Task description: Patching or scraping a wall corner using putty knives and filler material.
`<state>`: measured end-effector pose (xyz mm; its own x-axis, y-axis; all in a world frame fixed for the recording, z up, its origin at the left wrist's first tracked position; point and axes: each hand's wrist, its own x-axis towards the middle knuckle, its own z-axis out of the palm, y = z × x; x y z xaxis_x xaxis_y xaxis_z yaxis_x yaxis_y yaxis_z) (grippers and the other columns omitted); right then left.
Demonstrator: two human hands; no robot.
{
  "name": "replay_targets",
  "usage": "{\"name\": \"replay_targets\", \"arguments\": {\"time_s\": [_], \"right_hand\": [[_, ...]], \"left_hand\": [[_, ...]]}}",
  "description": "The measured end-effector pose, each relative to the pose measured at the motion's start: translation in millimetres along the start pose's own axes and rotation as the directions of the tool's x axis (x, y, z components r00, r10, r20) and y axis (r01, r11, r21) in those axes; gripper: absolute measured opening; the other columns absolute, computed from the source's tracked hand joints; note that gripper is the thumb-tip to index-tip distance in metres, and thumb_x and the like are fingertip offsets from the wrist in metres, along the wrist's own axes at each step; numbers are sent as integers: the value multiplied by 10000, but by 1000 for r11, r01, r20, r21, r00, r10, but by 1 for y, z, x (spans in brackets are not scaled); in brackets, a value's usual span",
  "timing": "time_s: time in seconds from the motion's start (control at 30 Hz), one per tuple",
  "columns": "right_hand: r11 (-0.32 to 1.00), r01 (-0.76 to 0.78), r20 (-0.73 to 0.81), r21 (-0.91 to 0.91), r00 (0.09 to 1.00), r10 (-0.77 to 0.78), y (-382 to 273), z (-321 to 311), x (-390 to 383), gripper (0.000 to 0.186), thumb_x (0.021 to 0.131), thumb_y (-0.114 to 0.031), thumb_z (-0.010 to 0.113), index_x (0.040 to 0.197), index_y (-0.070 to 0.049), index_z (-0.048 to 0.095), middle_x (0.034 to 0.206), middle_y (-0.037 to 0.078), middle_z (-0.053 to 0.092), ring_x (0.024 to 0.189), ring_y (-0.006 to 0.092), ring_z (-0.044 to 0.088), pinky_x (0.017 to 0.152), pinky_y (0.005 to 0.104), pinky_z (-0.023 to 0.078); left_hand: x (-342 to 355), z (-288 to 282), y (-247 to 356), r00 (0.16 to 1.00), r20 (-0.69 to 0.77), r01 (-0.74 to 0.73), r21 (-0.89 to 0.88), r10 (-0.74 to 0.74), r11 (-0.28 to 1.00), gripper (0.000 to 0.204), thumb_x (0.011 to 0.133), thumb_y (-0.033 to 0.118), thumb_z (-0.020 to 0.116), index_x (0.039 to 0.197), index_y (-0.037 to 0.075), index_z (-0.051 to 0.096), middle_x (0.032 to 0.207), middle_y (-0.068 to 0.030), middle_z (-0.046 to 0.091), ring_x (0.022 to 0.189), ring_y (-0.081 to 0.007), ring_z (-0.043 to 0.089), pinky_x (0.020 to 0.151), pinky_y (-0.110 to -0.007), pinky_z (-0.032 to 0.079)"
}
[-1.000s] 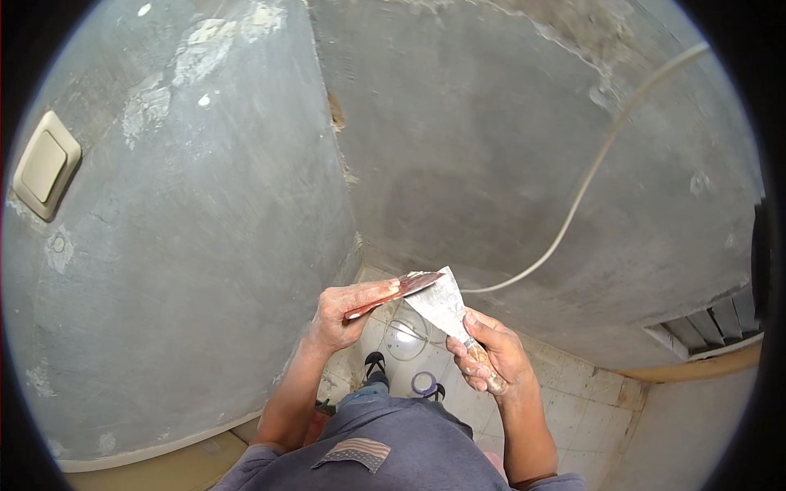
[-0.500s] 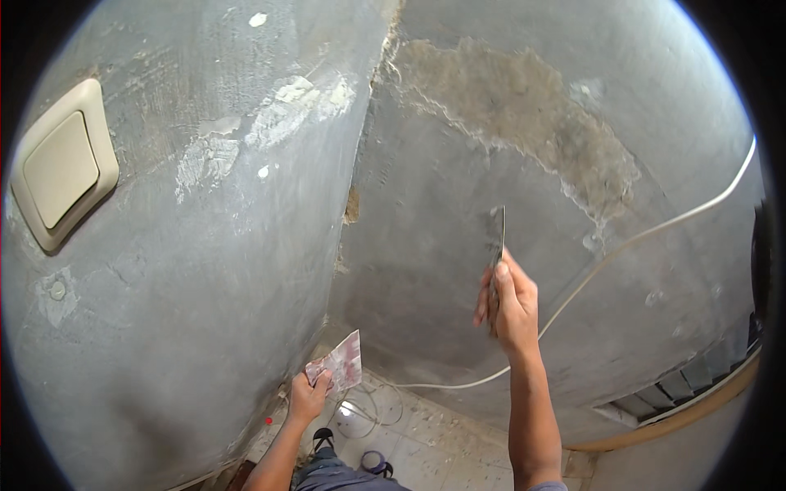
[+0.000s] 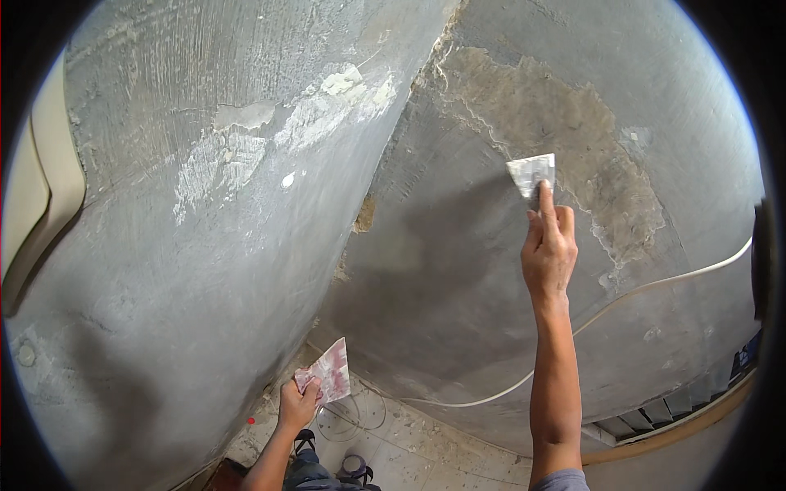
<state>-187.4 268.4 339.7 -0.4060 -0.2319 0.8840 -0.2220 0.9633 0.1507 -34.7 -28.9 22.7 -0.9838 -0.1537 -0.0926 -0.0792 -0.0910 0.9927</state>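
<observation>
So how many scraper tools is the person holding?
2. One putty knife in the right hand, pressed on the wall. A wider one in the left hand, down low.

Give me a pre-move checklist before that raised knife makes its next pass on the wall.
1. Right hand grips the small metal putty knife: ok.
2. Blade lies against the grey plastered wall: cannot tell, though it sits at the edge of the rough brown bare patch.
3. Filler on the blade: cannot tell.
4. Left hand holds the wide, pink-smeared second blade low, apart from the work: ok.
5. White cable hangs below the patch, off the knife: ok.
</observation>
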Motion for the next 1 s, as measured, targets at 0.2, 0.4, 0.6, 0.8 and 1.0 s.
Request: {"name": "replay_targets", "arguments": {"time_s": [0.2, 0.4, 0.6, 0.8, 1.0], "right_hand": [[978, -125, -39, 166, 990, 134, 9, -14, -3, 484, 878, 30, 591, 1340, -111, 558, 767, 78, 501, 639, 153, 505, 602, 292, 446], [370, -527, 370, 765, 830, 418, -31, -23, -31, 387, 1021, -238, 443, 1303, 14, 522, 756, 25, 489, 494, 94, 485, 425, 241, 480], [-763, -545, 875, 348, 480, 56, -58, -19, -82, 261, 1013, -324, 437, 991, -65, 460, 868, 68, 527, 524, 102, 487, 397, 256, 482], [-820, -527, 889, 225, 455, -49, -88, -5, -76, 410, 1028, -392, 377, 902, -15, 474, 645, 42, 453, 466, 104, 461, 427, 253, 507], [-729, -558, 806, 397, 592, -15, -100, 6, -54, 249, 1007, -321, 451, 1025, -73, 477, 910, 71, 543, 588, 130, 498, 495, 298, 476]], "left_hand": [[11, -5, -2, 999, -11, -31, 16, 31, 999, 205, 898, 171, 631, 892, -34, 633, 728, -53, 649, 626, -108, 604, 575, -291, 492], [12, -8, -9, 998, -23, 61, -1, -61, 998, 193, 893, 165, 626, 912, -28, 636, 770, -54, 660, 677, -116, 605, 629, -292, 485], [11, 10, -9, 999, -31, 15, -110, -19, 994, 198, 888, 176, 628, 888, -23, 635, 791, -41, 657, 721, -100, 585, 654, -296, 474], [8, 2, -5, 1000, 4, 20, -42, -19, 999, 185, 877, 167, 629, 856, -16, 632, 745, -25, 638, 696, -94, 562, 644, -287, 463], [-3, -12, -21, 996, -66, 51, -104, -58, 993, 152, 871, 150, 635, 880, -2, 637, 784, -14, 639, 695, -94, 570, 652, -283, 471]]}}
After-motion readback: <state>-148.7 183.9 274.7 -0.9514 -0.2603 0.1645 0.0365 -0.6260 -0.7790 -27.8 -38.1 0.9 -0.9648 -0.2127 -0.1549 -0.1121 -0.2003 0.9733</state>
